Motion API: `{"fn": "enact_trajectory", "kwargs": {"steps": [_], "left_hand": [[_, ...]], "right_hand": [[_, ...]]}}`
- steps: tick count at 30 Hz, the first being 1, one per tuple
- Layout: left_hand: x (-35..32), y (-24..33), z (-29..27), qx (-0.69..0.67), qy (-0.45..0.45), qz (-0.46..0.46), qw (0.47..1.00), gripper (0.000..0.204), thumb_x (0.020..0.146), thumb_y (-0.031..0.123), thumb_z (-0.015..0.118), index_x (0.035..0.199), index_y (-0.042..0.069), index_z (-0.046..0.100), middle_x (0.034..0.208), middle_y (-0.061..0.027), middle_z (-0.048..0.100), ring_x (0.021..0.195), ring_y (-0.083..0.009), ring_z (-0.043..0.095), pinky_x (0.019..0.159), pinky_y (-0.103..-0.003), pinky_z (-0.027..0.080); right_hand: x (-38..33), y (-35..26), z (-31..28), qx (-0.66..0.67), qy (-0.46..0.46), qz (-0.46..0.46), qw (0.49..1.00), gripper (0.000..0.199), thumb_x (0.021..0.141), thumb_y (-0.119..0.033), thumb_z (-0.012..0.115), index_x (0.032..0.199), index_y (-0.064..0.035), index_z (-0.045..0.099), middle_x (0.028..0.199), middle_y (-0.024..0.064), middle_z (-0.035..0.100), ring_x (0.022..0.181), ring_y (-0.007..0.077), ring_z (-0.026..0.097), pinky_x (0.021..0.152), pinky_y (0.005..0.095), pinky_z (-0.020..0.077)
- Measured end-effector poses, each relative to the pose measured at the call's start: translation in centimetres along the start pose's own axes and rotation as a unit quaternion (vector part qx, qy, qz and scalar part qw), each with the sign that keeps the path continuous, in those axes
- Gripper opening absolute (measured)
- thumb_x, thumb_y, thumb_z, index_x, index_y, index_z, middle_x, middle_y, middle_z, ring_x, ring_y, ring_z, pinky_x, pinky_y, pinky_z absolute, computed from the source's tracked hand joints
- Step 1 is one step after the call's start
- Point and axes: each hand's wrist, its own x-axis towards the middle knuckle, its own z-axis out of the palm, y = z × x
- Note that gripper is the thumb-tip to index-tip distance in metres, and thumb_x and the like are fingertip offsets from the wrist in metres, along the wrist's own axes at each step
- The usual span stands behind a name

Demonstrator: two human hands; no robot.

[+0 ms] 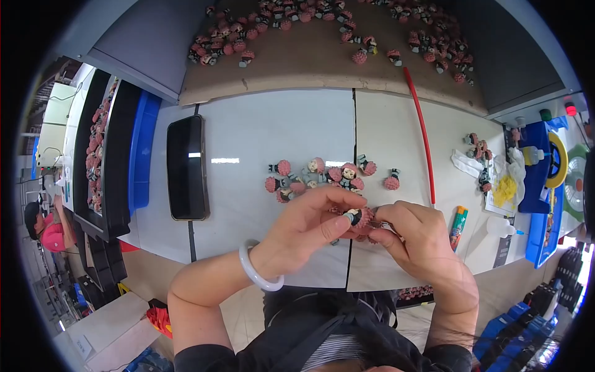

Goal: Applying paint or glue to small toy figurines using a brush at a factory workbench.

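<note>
My left hand (pixel 300 232), with a pale bangle (pixel 259 276) on its wrist, grips a small figurine (pixel 362 217) with bumpy pink hair between thumb and fingers. The fingers of my right hand (pixel 412 232) are pinched together against the figurine's head. Something thin and metallic seems to show at those fingertips, too small to name. Just beyond my hands, several more figurines (pixel 349 173) with pink hair and grey-green bodies lie loosely grouped on the white worktop (pixel 266 127). One figurine (pixel 392 180) lies apart at the right.
A black phone (pixel 186 167) lies left, beside a blue bin (pixel 144 149) and a black tray (pixel 118 161) of figurines. Many figurines (pixel 235 37) cover the brown shelf behind. At right are a red rod (pixel 420 130), a lighter (pixel 458 226) and a white bottle (pixel 496 227).
</note>
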Motion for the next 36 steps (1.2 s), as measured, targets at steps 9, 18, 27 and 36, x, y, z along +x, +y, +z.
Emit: {"fn": "enact_trajectory", "kwargs": {"steps": [9, 18, 27, 36], "left_hand": [[0.15, -0.55, 0.04, 0.085, 0.017, 0.016, 0.996, 0.031, 0.076, -0.007, 0.061, 0.106, -0.002, 0.054, 0.105, -0.0088, 0.052, 0.1, -0.0176, 0.055, 0.085, -0.03, 0.048], [-0.02, -0.76, 0.2, 0.159, 0.056, 0.035, 0.985, 0.03, 0.074, -0.011, 0.062, 0.102, -0.001, 0.057, 0.097, -0.0089, 0.055, 0.089, -0.0156, 0.059, 0.076, -0.025, 0.052], [0.02, -0.73, 0.05, 0.221, 0.033, 0.077, 0.972, 0.026, 0.077, -0.006, 0.06, 0.103, -0.004, 0.058, 0.093, -0.0068, 0.053, 0.082, -0.0142, 0.06, 0.073, -0.025, 0.051], [0.03, -0.45, 0.21, 0.175, 0.028, 0.06, 0.982, 0.027, 0.077, -0.008, 0.059, 0.104, -0.003, 0.058, 0.095, -0.0072, 0.053, 0.087, -0.0154, 0.059, 0.077, -0.027, 0.051]], "right_hand": [[-0.4, 0.01, 0.32, -0.07, -0.022, 0.006, 0.997, 0.024, 0.068, -0.02, 0.071, 0.07, -0.0047, 0.053, 0.059, 0.0076, 0.052, 0.05, 0.026, 0.053, 0.043, 0.0345, 0.039], [-0.49, -0.23, 0.53, -0.117, -0.044, 0.022, 0.992, 0.026, 0.068, -0.021, 0.07, 0.067, -0.0055, 0.05, 0.057, 0.0067, 0.05, 0.05, 0.0259, 0.052, 0.043, 0.0354, 0.0394], [-0.38, -0.15, 0.65, -0.079, -0.047, 0.068, 0.993, 0.029, 0.068, -0.023, 0.07, 0.066, -0.0058, 0.048, 0.056, 0.0075, 0.047, 0.051, 0.0272, 0.051, 0.043, 0.037, 0.0374], [-0.45, -0.17, 0.74, -0.089, -0.025, 0.035, 0.995, 0.03, 0.067, -0.026, 0.07, 0.065, -0.0062, 0.047, 0.055, 0.0068, 0.047, 0.05, 0.0267, 0.051, 0.043, 0.0364, 0.0378]]}}
